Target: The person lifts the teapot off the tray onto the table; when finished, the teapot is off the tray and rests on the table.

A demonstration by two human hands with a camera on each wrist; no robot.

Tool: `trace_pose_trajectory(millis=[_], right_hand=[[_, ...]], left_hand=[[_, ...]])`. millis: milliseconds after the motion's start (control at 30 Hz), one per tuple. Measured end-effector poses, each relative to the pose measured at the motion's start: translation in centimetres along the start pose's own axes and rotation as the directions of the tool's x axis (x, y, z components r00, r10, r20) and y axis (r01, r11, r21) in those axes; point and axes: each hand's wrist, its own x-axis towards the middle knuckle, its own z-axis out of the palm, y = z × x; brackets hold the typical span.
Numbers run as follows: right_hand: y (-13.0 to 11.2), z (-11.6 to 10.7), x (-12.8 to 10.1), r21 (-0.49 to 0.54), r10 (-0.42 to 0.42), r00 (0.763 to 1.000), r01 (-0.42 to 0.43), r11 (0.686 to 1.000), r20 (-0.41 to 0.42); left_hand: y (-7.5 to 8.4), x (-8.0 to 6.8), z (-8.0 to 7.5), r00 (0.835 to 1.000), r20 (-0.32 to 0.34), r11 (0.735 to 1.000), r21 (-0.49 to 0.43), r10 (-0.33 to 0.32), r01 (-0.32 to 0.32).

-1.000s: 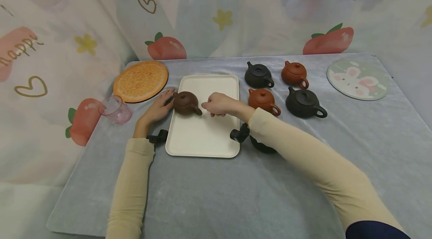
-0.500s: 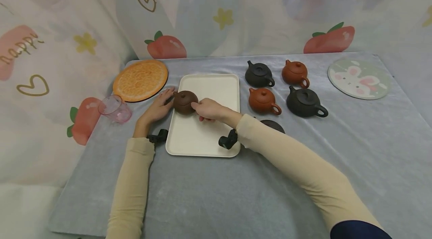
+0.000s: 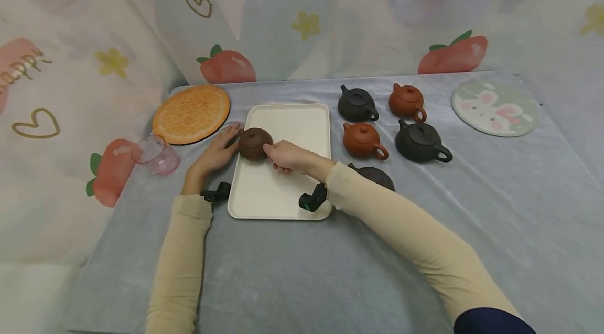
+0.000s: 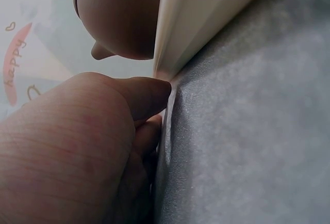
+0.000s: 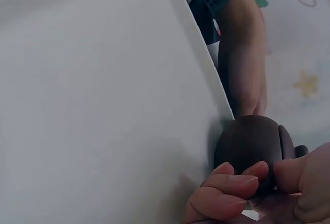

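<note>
A brown teapot (image 3: 254, 143) stands on the left part of a cream rectangular tray (image 3: 278, 195). My right hand (image 3: 289, 157) pinches the teapot at its right side, thumb on top and fingers curled beneath; the part it grips is covered by the fingers. In the right wrist view, the thumb and fingers (image 5: 234, 185) close against the dark round body. My left hand (image 3: 217, 153) rests on the cloth along the tray's left edge, beside the teapot. From the left wrist view, the thumb (image 4: 147, 96) lies at the tray's edge, below the teapot's body (image 4: 121, 17).
Right of the tray stand two black teapots (image 3: 357, 104) (image 3: 420, 142), two reddish-brown ones (image 3: 362, 141) (image 3: 407, 101) and a dark one (image 3: 375, 178) partly behind my right sleeve. An orange round mat (image 3: 191, 115), a pink glass (image 3: 155, 155) and a rabbit mat (image 3: 494, 108) lie farther out.
My right hand has moved left across the tray and taken hold of the brown teapot's right side. The left hand stays in place. The dark teapot by the right sleeve shows more now.
</note>
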Motion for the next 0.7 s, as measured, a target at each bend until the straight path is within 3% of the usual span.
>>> trace_pose_trajectory(millis=[700], right_hand=[[0.5, 0.0, -1.2, 0.071, -0.036, 0.999, 0.037, 0.997, -0.013]], left_hand=[[-0.2, -0.1, 0.0, 1.0, 0.002, 1.0, -0.015, 0.02, -0.02]])
